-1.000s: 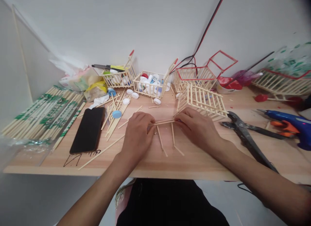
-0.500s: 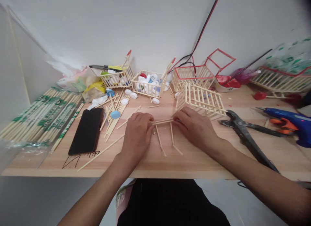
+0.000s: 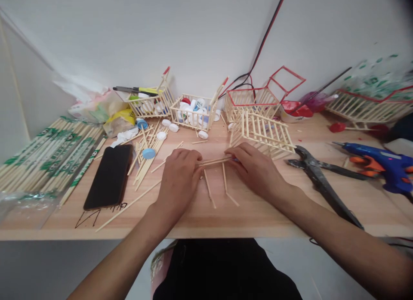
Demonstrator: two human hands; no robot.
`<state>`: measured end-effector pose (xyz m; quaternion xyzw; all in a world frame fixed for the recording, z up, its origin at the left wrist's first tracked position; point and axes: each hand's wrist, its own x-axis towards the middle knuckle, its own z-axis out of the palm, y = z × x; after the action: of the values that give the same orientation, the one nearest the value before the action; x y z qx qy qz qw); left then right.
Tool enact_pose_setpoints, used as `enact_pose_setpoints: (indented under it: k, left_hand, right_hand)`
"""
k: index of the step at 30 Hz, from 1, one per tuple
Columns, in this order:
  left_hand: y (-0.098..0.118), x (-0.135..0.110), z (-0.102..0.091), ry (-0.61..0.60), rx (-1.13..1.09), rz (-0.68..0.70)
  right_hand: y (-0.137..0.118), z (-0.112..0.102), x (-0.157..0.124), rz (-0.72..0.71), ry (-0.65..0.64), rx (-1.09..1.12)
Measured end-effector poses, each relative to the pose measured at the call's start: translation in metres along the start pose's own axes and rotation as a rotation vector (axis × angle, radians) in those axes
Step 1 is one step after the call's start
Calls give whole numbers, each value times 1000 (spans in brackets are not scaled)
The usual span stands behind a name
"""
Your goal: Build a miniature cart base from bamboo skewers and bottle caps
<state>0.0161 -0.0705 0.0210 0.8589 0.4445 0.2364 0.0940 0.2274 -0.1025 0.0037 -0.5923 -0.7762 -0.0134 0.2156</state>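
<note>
My left hand (image 3: 182,173) and my right hand (image 3: 253,164) face each other over the middle of the wooden table. Their fingers are closed round the two ends of a pair of thin wooden sticks (image 3: 213,162), lying close alongside each other. From this pair, two bent stick legs (image 3: 225,179) stretch toward me; how they are joined is too small to tell. My fingertips are partly hidden behind the knuckles. Just beyond my right hand, a small cart basket of wooden sticks (image 3: 263,134) lies tipped over. Left of my left hand are loose sticks (image 3: 146,168) and a blue bottle cap (image 3: 149,153).
A phone (image 3: 108,177) and packaged chopsticks (image 3: 48,160) lie at left. Behind stand stick carts, one holding white caps (image 3: 196,112), another with red edging (image 3: 253,97). At right lie pliers (image 3: 318,175) and a blue glue gun (image 3: 377,160). The table's front edge (image 3: 206,233) is near me.
The whole scene has shifted slightly left in the view. My hands keep the same grip on the wooden sticks, and nothing else on the table has visibly moved.
</note>
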Motion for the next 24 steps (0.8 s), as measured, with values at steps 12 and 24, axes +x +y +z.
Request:
enact_pose_setpoints:
  k: [12,24]
  left_hand:
    - [-5,2,-5,-52,50,48]
    - [-2,3,-2,-44,25,60]
  right_hand:
    - [5,-10,-11,2,90,-18]
    - [1,-5,-9,48,-26,-96]
